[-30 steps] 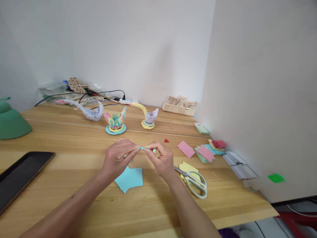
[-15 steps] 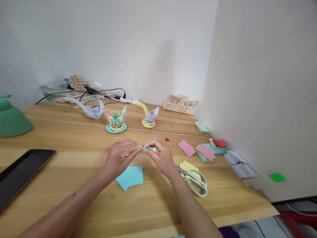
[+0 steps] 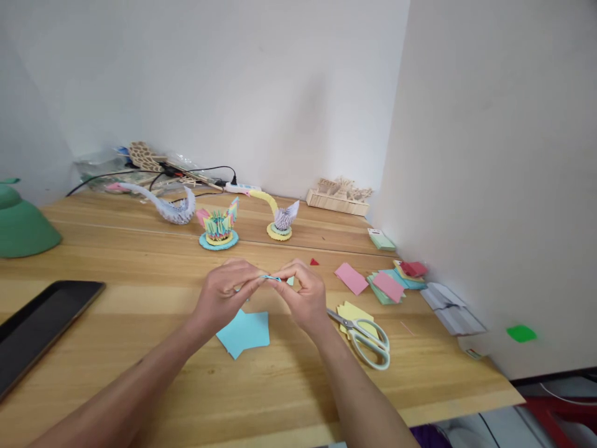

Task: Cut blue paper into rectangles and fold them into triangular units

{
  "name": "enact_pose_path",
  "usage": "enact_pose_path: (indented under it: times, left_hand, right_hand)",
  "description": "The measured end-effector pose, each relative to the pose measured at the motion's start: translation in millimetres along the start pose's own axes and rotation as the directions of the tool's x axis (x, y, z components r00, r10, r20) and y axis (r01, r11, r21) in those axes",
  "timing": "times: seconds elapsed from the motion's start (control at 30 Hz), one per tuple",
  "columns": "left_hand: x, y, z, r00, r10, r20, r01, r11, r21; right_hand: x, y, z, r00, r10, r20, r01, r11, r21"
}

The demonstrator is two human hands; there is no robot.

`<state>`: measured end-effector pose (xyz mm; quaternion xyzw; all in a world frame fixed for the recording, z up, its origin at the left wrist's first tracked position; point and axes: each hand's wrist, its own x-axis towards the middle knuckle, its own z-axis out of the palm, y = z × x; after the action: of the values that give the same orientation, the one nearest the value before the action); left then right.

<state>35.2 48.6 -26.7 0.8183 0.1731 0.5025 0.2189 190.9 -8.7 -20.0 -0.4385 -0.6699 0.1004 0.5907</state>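
Note:
A small folded blue paper (image 3: 271, 278) is pinched between both hands above the middle of the wooden table. My left hand (image 3: 232, 289) grips its left end with thumb and fingers, and my right hand (image 3: 302, 292) pinches the right end. Below them, blue paper sheets (image 3: 245, 333) lie overlapping on the table. Part of a light green piece (image 3: 290, 281) shows behind my right fingers. Right of my right wrist, scissors (image 3: 368, 336) with pale handles rest partly on yellow paper sheets (image 3: 357, 314).
Folded-paper swans (image 3: 175, 208) and a multicoloured paper figure (image 3: 219, 227) stand farther back. Pink sheets (image 3: 351, 278) and other paper stacks lie at the right. A dark tablet (image 3: 41, 323) and a green lamp-like object (image 3: 25, 224) are at the left.
The blue paper has shifted slightly left and tilted between my fingers. My right fingers have moved a little closer to my left ones.

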Motion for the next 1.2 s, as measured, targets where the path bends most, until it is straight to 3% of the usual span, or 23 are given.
enact_pose_path:
  times: [0.23,0.43,0.6,0.67,0.9,1.0,1.1,1.2]
  left_hand:
    - [1,-1,-0.7,0.998,-0.046,0.036,0.048,0.998,-0.045]
    - [2,2,-0.4,0.997,-0.068,0.042,0.070,0.997,-0.036]
    - [2,1,0.9,0.987,-0.147,0.064,0.148,0.989,-0.004]
    - [1,0,1.6,0.980,-0.184,0.069,0.185,0.983,-0.006]
    - [1,3,2.8,0.951,-0.302,0.056,0.307,0.947,-0.093]
    - [1,2,2.5,0.892,-0.433,0.130,0.452,0.865,-0.220]
    - [-1,-4,2.1,0.798,-0.539,0.270,0.602,0.683,-0.415]
    - [-2,-10,2.3,0.741,-0.584,0.333,0.653,0.508,-0.561]
  right_hand:
    - [-1,1,1,0.999,0.047,0.000,-0.047,0.997,0.058]
    - [-2,5,4,0.979,0.204,0.002,-0.201,0.965,0.167]
    - [2,10,3,0.878,0.459,0.135,-0.476,0.813,0.334]
    - [2,11,2,0.847,0.503,0.171,-0.529,0.768,0.361]
    - [-2,8,8,0.879,0.471,0.077,-0.466,0.812,0.352]
    - [-2,10,9,0.871,0.487,0.065,-0.477,0.805,0.352]
    - [1,13,2,0.874,0.466,0.141,-0.485,0.812,0.326]
    - [4,14,-9,0.892,0.400,0.211,-0.446,0.854,0.266]
